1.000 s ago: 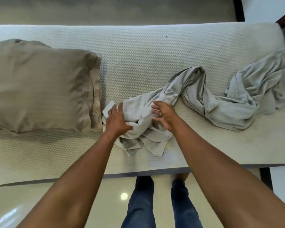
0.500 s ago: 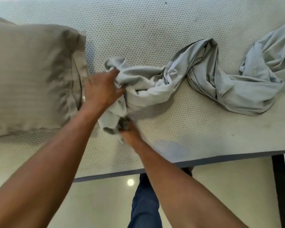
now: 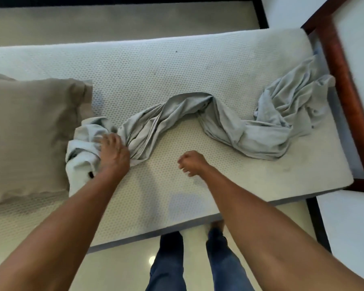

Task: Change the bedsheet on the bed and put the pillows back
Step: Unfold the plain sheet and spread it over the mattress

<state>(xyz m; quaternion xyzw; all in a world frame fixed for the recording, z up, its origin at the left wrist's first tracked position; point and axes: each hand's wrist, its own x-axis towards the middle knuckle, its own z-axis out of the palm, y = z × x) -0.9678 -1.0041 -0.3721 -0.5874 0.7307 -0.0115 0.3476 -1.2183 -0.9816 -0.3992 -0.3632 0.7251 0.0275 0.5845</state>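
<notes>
A crumpled light grey bedsheet [image 3: 219, 120] snakes across the bare white mattress [image 3: 177, 66], from the middle left to a bunch at the right end. My left hand [image 3: 114, 154] grips the bunched left end of the sheet, next to the pillow. A beige pillow [image 3: 29, 133] lies on the mattress at the left. My right hand [image 3: 192, 162] hovers over the bare mattress in front of the sheet, fingers curled, holding nothing.
The dark wooden bed frame [image 3: 345, 91] runs along the mattress's right end. Glossy tiled floor [image 3: 124, 267] lies below the near edge, where my legs in blue trousers [image 3: 168, 265] stand. A black border and white floor are at the right.
My right hand has let go of the sheet and pulled back to the right over the bare mattress. My left hand still holds the bunched end by the pillow.
</notes>
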